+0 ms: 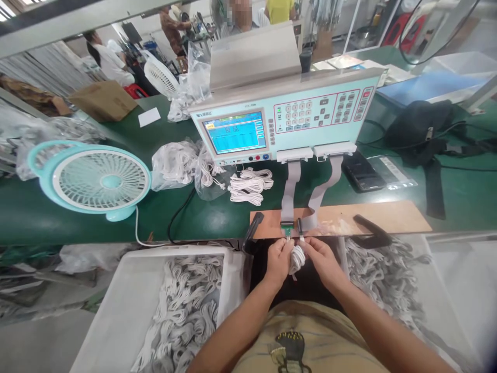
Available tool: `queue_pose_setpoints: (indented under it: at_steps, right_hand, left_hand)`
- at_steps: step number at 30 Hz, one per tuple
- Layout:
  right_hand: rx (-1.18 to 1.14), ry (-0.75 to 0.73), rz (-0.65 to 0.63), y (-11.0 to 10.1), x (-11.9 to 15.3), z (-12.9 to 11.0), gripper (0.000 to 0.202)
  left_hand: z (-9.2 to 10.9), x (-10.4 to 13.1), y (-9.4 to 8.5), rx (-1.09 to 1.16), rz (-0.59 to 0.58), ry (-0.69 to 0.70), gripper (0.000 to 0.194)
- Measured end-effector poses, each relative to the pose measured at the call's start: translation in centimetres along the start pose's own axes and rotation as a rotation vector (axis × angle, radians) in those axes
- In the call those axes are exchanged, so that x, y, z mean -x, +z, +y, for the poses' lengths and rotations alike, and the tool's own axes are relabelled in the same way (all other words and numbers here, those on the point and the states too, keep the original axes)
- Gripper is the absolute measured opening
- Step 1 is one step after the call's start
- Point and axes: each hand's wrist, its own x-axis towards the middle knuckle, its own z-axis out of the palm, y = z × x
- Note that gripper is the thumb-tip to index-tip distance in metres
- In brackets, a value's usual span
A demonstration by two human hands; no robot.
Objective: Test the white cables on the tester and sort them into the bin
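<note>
A coiled white cable [297, 259] hangs between my two hands at the front edge of the bench. My left hand [280, 257] pinches one plug end of it, up against a small green connector board [287, 229]. The other plug end is between the fingers of my right hand [319, 255], at a dark connector [299, 226]. Whether the plugs are fully seated cannot be made out. Grey ribbon cables [291, 191] run from both connectors up to a light-blue tester [326, 114] with a lit screen [235, 133].
A wooden board [361, 215] lies along the bench edge under a black clamp [254, 230]. Bundled white cables [250, 185], a fan [103, 178] and a phone [361, 171] rest on the bench. Bins of cables, a left bin [124, 280] and a right one, flank me. People work behind.
</note>
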Motion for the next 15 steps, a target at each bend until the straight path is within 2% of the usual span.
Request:
queue_pose_setpoints:
  at_steps: [4,7,12,15]
  right_hand:
    - [0.03,-0.024,0.032,0.2,0.0,0.5,0.039]
    - [0.004,-0.035,0.04,0.2,0.2,1.2,0.037]
    - [0.077,-0.057,0.065,-0.8,1.9,2.0,0.033]
    - [0.199,-0.028,0.129,-3.6,3.3,1.7,0.03]
  left_hand:
    - [-0.6,0.4,0.6,0.048,0.058,0.011,0.036]
    - [-0.7,1.2,1.2,0.092,0.043,0.038,0.028]
    - [-0.2,2.8,2.4,0.035,-0.091,0.083,0.025]
    - [-0.1,3.4,3.5,-0.091,-0.236,0.092,0.028]
